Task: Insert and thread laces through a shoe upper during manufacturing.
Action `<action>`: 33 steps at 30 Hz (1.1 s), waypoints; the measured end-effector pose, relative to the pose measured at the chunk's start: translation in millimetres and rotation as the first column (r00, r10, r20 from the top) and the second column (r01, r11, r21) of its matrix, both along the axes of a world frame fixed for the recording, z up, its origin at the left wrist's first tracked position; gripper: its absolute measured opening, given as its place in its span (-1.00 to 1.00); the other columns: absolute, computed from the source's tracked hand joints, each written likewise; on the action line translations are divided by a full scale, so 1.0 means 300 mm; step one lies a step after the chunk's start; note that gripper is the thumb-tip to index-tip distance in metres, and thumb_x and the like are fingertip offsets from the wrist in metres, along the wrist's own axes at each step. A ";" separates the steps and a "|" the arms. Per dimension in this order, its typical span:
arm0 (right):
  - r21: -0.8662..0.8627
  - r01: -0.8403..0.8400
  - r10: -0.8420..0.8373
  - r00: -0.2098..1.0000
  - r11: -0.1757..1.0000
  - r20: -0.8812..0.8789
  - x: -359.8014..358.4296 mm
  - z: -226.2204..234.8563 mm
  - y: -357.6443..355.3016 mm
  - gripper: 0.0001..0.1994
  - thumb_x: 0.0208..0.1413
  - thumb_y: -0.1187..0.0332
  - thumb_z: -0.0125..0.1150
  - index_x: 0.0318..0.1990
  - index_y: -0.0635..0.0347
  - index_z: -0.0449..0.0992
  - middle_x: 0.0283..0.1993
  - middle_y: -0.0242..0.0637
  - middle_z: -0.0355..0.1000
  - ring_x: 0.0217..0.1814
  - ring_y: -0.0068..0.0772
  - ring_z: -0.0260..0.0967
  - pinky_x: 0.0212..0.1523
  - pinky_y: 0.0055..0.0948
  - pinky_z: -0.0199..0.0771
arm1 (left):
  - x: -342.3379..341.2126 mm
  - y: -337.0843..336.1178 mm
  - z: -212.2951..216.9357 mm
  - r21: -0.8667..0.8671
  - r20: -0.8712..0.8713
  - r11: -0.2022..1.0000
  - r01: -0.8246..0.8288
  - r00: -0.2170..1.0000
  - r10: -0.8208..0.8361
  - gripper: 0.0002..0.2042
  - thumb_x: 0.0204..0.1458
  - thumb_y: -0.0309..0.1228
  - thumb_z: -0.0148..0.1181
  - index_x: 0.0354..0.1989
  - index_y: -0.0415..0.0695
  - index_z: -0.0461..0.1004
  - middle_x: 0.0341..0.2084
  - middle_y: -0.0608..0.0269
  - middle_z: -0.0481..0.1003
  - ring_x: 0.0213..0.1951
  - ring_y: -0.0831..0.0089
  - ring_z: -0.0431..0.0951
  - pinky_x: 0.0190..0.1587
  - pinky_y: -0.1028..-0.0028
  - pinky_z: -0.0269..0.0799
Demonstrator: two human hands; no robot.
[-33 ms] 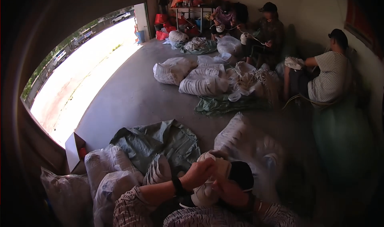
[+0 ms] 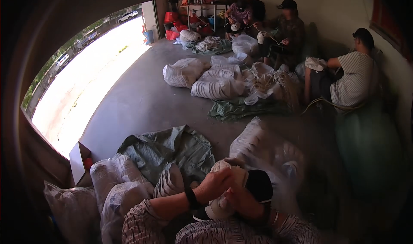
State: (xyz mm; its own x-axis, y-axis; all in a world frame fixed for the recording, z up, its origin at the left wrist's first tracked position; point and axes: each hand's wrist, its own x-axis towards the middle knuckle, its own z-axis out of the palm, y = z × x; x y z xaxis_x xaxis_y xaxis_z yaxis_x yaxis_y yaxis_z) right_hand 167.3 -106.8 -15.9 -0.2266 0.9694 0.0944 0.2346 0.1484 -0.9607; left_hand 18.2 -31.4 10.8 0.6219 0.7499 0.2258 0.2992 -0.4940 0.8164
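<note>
Low in the view, the left hand (image 2: 217, 183) curls its fingers over the top of a cream-coloured cap (image 2: 228, 179), while the right hand (image 2: 241, 201) grips it from below, beside a black cap (image 2: 260, 184) that sits against it; both hands are closed on the cream cap, held just above the person's lap, and patterned sleeves cover both forearms. Just left of the arms stand clear plastic bags (image 2: 114, 183) stuffed with pale goods, with a white cardboard box (image 2: 77, 162) beside them near the doorway edge. Ahead of the hands a crumpled grey-green tarpaulin (image 2: 172, 147) lies on the bare grey concrete floor (image 2: 137, 102), and to its right leans a large clear sack (image 2: 262, 151) of white items. Farther on, a second green sheet (image 2: 241, 108) lies flat, with more white sacks (image 2: 206, 78) and a heap of pale cord (image 2: 271, 80) behind it. A person in a striped shirt (image 2: 352, 80) sits at the right wall; two more people (image 2: 266, 24) sit at the back. Beyond them a bench (image 2: 202, 5) carries red and orange things. At left, a wide open doorway (image 2: 86, 76) shows a sunlit street.
</note>
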 end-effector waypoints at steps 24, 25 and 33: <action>-0.576 0.289 -0.540 0.775 0.765 -0.328 0.587 0.012 -0.055 -0.77 0.21 0.24 -0.05 -0.23 0.19 0.47 -0.46 -0.22 0.49 -0.79 -0.78 -0.04 -0.76 -0.75 -0.08 | -0.429 0.226 0.003 -0.772 0.129 0.588 -0.240 0.847 0.515 -0.87 0.03 -0.56 0.04 -0.23 -0.16 0.42 -0.45 0.28 0.42 -0.50 0.57 0.43 -0.44 0.55 0.42; -0.556 0.180 -0.385 0.880 0.811 -0.277 0.501 0.050 -0.037 -0.76 0.22 0.24 -0.05 -0.26 0.21 0.46 -0.47 -0.22 0.50 -0.77 -0.77 0.04 -0.76 -0.75 0.00 | -0.391 0.195 -0.031 -0.727 0.106 0.670 -0.148 0.941 0.323 -0.84 -0.02 -0.63 -0.01 -0.30 -0.18 0.46 -0.40 0.30 0.42 -0.43 0.56 0.47 -0.39 0.57 0.43; -0.441 0.008 -0.017 1.000 0.898 -0.017 0.239 0.080 -0.057 -0.79 0.23 0.34 -0.08 -0.19 0.26 0.46 -0.31 -0.38 0.48 -0.62 -0.69 0.28 -0.59 -0.68 0.33 | -0.061 -0.055 -0.007 0.286 -0.278 0.949 0.135 0.959 -0.053 -0.81 -0.21 -0.54 0.22 -0.35 -0.12 0.48 -0.46 0.22 0.31 -0.41 0.30 0.39 -0.33 0.40 0.37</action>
State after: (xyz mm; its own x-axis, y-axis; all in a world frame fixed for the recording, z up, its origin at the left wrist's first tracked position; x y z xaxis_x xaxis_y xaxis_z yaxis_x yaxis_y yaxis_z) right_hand 238.9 -123.8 8.2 -0.2172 0.9155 -0.3386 0.2141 -0.2938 -0.9316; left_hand -0.2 -47.9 8.8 0.7540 0.6078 0.2490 0.4230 -0.7393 0.5239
